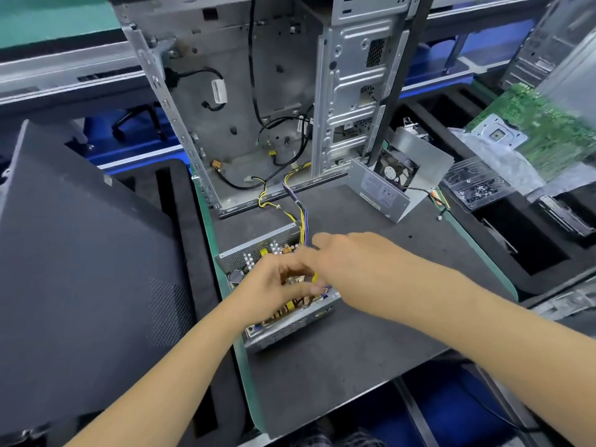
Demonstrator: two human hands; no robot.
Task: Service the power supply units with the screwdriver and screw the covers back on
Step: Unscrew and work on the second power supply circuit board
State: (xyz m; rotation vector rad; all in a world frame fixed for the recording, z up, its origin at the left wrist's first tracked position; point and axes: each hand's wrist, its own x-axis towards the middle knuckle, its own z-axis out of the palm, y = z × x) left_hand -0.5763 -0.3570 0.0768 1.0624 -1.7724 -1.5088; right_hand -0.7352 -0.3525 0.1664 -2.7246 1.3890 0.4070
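Note:
An open power supply unit [290, 327] lies on the dark mat, its circuit board and coils exposed and its yellow and purple cable bundle [303, 217] running up into the computer case [258, 91]. My left hand [274, 285] hovers over the unit's inside with fingers curled near something yellow. My right hand [348, 256] reaches across from the right, blurred, its fingertips meeting the left hand. The unit's removed cover with its fan [403, 175] stands tilted at the back right. No screwdriver can be made out.
A dark side panel [80, 253] leans at the left over black foam. A clear tray of screws [477, 188] and a green motherboard [548, 130] sit at the right. The mat [371, 350] has a green edge.

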